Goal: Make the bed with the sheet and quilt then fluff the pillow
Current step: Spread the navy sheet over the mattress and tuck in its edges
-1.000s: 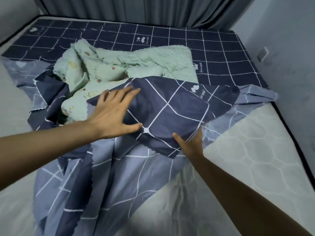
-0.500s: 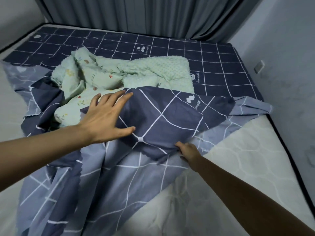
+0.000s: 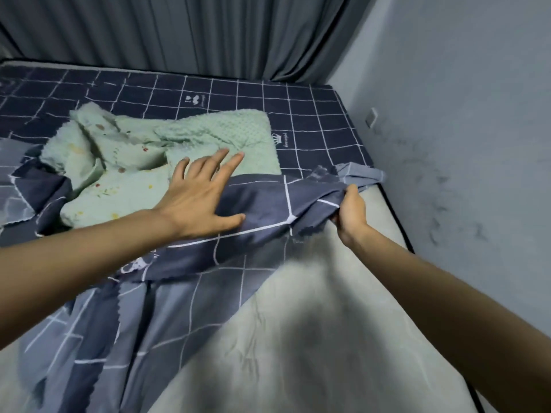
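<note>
Head view, the only one: half a second back the right hand [image 3: 351, 210] held the sheet's edge near the middle of the bed; now it has carried that edge far and to the right, close to the mattress's right side. The fold of dark sheet [image 3: 268, 204] that lay broad and flat is drawn into a narrower, twisted band between the two hands. The left hand [image 3: 200, 195] has slid farther too, its fingertips now over the quilt. To my judgement this is the spreading of the sheet toward the right edge, still early: much of the mattress [image 3: 313, 338] lies bare in the near right.

The right hand's fingers are curled tight around a bunched edge of the sheet. The left hand lies flat, fingers spread and straight, palm pressing the sheet, gripping nothing.

The sheet is thin woven cloth, navy with a white grid on one face and a paler grey-blue on the other, its cut edges pinked in small zigzags. It creases sharply and drapes limp. The quilt [image 3: 143, 162] is mint green, thick and soft, one face dimpled, the other printed with small motifs; it sits crumpled in the far left middle on the sheet. The mattress shows a pale quilted surface. Grey curtains [image 3: 179, 31] hang behind the bed. No pillow is in sight.
</note>
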